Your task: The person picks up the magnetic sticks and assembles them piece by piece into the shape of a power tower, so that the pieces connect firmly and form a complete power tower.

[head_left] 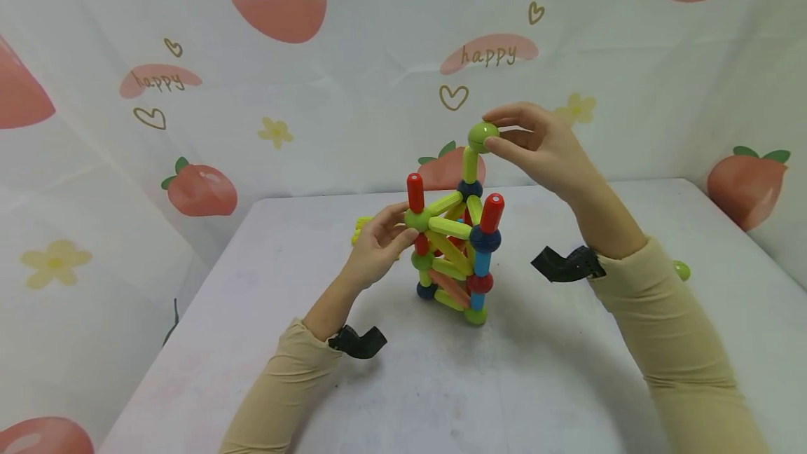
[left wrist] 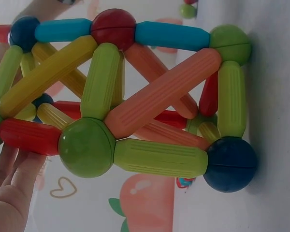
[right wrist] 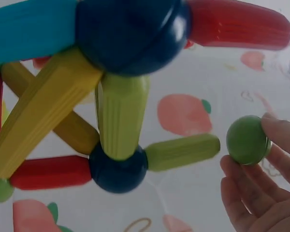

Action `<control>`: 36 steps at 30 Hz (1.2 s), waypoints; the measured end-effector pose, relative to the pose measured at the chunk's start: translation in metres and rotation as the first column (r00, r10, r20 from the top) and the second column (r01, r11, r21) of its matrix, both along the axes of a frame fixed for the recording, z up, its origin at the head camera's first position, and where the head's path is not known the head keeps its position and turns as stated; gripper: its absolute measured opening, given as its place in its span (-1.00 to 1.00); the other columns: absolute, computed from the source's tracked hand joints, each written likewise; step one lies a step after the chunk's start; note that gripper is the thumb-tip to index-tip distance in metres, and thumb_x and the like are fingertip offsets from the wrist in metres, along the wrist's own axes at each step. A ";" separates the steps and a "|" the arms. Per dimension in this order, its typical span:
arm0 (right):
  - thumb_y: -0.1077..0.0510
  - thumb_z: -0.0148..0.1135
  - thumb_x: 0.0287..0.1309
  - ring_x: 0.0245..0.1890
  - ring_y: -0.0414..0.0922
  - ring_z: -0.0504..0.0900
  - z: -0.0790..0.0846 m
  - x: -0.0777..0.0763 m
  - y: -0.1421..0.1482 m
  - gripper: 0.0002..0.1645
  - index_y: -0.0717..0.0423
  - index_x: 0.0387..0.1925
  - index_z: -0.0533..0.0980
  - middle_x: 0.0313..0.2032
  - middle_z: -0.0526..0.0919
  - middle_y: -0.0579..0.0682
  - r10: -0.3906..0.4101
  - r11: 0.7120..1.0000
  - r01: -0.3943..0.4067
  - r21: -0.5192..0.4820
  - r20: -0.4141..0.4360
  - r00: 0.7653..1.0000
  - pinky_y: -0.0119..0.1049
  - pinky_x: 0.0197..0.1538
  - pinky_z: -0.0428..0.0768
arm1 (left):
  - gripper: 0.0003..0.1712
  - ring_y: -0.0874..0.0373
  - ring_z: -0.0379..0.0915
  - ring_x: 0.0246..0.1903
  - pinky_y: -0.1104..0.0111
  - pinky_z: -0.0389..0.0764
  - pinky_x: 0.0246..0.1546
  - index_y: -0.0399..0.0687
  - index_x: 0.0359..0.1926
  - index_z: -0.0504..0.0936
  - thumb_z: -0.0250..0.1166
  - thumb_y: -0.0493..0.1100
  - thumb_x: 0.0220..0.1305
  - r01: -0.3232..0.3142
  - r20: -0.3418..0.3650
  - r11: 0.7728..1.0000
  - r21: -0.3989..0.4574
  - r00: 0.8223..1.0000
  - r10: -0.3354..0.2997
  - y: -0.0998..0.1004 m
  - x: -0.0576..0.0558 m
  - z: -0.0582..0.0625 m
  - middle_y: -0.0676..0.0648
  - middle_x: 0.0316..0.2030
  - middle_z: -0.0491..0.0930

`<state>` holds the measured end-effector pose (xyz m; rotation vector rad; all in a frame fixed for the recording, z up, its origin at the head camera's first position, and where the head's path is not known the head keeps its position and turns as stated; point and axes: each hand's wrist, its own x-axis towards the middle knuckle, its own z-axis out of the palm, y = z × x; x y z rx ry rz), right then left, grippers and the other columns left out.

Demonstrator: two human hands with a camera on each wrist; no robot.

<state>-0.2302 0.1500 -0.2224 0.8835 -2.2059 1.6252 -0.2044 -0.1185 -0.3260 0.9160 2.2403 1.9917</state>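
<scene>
A tower of colored magnetic rods and balls (head_left: 449, 247) stands upright on the table, with blue, yellow, red, green and salmon rods. My left hand (head_left: 378, 244) holds it at the upper left corner, thumb and fingers about a green corner ball (head_left: 417, 221) and the red rod (left wrist: 29, 137) under it. High at the back of the tower, my right hand (head_left: 536, 142) pinches a loose green ball (right wrist: 249, 140) between thumb and fingers. A narrow gap separates it from the tip of an upright light green rod (right wrist: 183, 152). Two red rods (head_left: 492, 213) point up from the front corners.
Several yellow rods (head_left: 362, 223) lie behind the left hand. Another green ball (head_left: 681, 270) rests on the table at the right, partly hidden by the right sleeve. A printed cloth (head_left: 353, 90) hangs behind the white table (head_left: 252, 300).
</scene>
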 end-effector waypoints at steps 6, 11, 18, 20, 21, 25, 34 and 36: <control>0.29 0.18 0.17 -0.18 -0.31 0.64 0.001 -0.002 -0.012 -0.63 0.29 0.03 0.43 -0.13 0.54 -0.15 0.032 0.999 -0.032 -0.036 0.000 1.000 -0.59 -0.04 0.56 | -0.47 0.37 0.52 -0.14 0.35 0.56 0.04 -0.36 0.23 0.28 0.16 -0.31 0.27 -0.009 -0.002 1.000 -0.017 1.000 0.009 0.000 0.000 0.000 -0.42 0.01 0.42; 0.33 0.15 0.17 -0.18 -0.32 0.64 -0.001 -0.003 -0.015 -0.62 0.36 0.04 0.41 -0.12 0.53 -0.14 0.038 0.998 -0.038 -0.051 0.002 0.999 -0.59 -0.06 0.57 | -0.47 0.34 0.53 -0.11 0.32 0.56 0.05 -0.35 0.23 0.28 0.17 -0.30 0.27 -0.010 -0.003 1.000 -0.015 1.000 0.010 -0.001 0.001 0.000 -0.41 0.02 0.42; 0.27 0.15 0.20 -0.12 -0.32 0.61 -0.003 -0.004 -0.014 -0.58 0.28 0.10 0.39 -0.03 0.52 -0.07 0.013 1.000 -0.013 -0.001 0.011 1.000 -0.58 -0.03 0.56 | -0.48 0.36 0.52 -0.12 0.32 0.56 0.05 -0.35 0.23 0.28 0.16 -0.32 0.27 -0.014 0.004 1.000 -0.017 1.000 0.014 0.000 0.001 0.000 -0.41 0.02 0.42; 0.23 0.15 0.21 -0.09 -0.31 0.58 -0.003 -0.003 -0.011 -0.56 0.20 0.13 0.39 0.04 0.50 0.00 -0.013 1.000 0.013 0.025 0.013 1.000 -0.58 -0.02 0.55 | -0.48 0.36 0.52 -0.12 0.32 0.56 0.05 -0.35 0.23 0.28 0.16 -0.32 0.27 -0.016 0.005 1.000 -0.018 1.000 0.016 0.000 0.001 0.000 -0.40 0.02 0.42; 0.22 0.15 0.21 -0.08 -0.30 0.57 -0.003 -0.002 -0.008 -0.55 0.15 0.15 0.39 0.07 0.49 0.03 -0.031 0.999 0.030 0.036 0.015 0.999 -0.59 -0.02 0.54 | -0.47 0.35 0.51 -0.12 0.32 0.56 0.05 -0.35 0.23 0.28 0.16 -0.31 0.27 -0.015 0.005 1.000 -0.018 1.000 0.015 0.000 0.001 0.000 -0.40 0.02 0.42; 0.18 0.16 0.21 -0.10 -0.30 0.54 -0.005 0.001 0.008 -0.55 0.06 0.15 0.41 0.09 0.47 0.08 -0.117 0.991 0.115 0.072 0.012 0.993 -0.61 -0.05 0.52 | -0.47 0.34 0.51 -0.12 0.32 0.56 0.05 -0.34 0.23 0.28 0.17 -0.30 0.27 -0.017 -0.002 1.000 -0.022 1.000 0.017 -0.001 0.001 0.000 -0.40 0.02 0.42; 0.00 0.16 0.22 -0.20 -0.59 0.46 -0.032 0.008 0.074 -0.56 0.09 0.09 0.44 -0.11 0.53 -0.37 -0.322 0.882 0.252 0.399 0.117 0.940 -0.66 -0.17 0.44 | -0.47 0.30 0.54 -0.11 0.33 0.56 0.04 -0.34 0.23 0.28 0.16 -0.32 0.27 -0.021 -0.007 0.999 -0.028 1.000 0.020 -0.001 0.000 -0.001 -0.40 0.02 0.43; -0.03 0.14 0.23 -0.23 -0.65 0.43 -0.040 0.009 0.094 -0.54 0.07 0.11 0.43 -0.09 0.52 -0.37 -0.350 0.843 0.235 0.483 0.161 0.923 -0.51 -0.10 0.47 | -0.47 0.31 0.54 -0.11 0.34 0.56 0.04 -0.34 0.24 0.28 0.16 -0.33 0.27 -0.022 -0.005 0.999 -0.028 1.000 0.021 -0.001 0.000 -0.001 -0.40 0.02 0.43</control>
